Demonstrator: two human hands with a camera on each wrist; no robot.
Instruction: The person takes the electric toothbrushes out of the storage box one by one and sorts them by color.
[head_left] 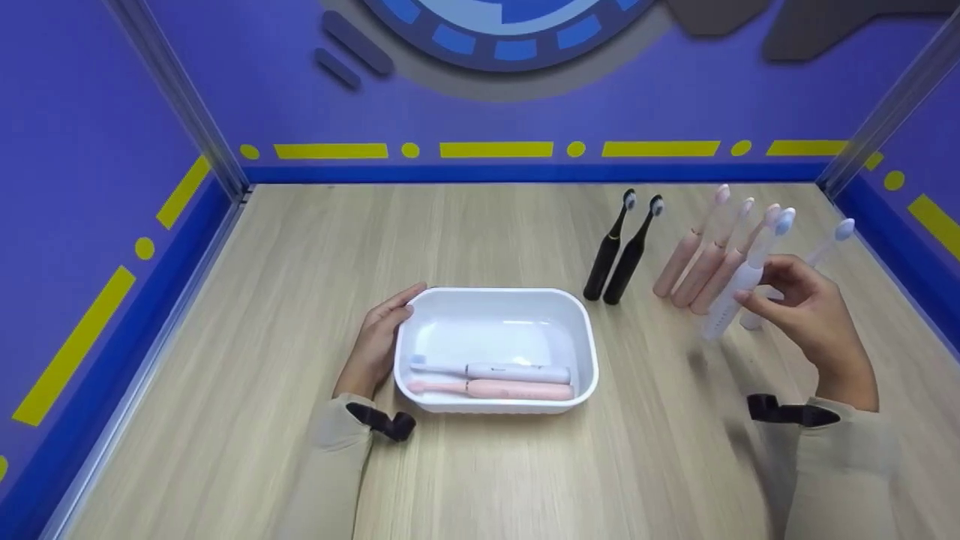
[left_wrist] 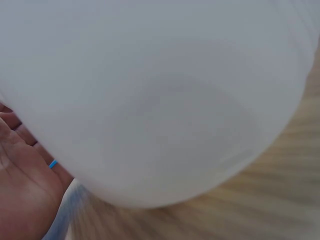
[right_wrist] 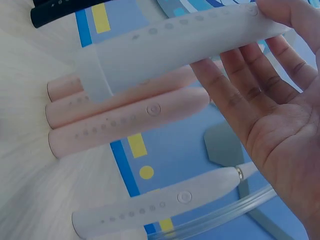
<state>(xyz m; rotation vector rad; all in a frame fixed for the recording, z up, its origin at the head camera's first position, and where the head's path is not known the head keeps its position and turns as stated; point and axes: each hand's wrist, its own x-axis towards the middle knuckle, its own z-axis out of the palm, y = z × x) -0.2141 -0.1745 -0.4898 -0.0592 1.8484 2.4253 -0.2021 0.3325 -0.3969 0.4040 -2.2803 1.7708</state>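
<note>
1. Head view: the right hand (head_left: 817, 307) pinches a lifted white toothbrush (head_left: 739, 289) by its upper handle, toward the table's (head_left: 510, 480) right edge. The left hand (head_left: 377, 345) lightly grasps the white tub (head_left: 487, 341) at its far left corner, thumb on the rim. Along the tub's near edge lie one pink toothbrush (head_left: 521, 389) and one white one (head_left: 521, 373). Standing off the tub's right edge are two black toothbrushes (head_left: 626, 268), three pink toothbrushes (head_left: 700, 275) and another white toothbrush (head_left: 844, 229) – nine brushes in all: three white, four pink, two black.

2. Left wrist view: the tub's outer wall fills most of it, the palm beside it. The fingers pass out of sight behind the wall, so how firmly they press cannot be told.

3. Right wrist view: thumb and fingertips hold the brush; three pink handles, a white one and part of a black one show beyond. The brush looks light, stiff and smooth, perhaps a little slippery – best held round the thick handle, sparing the slim neck and soft bristles.
</note>
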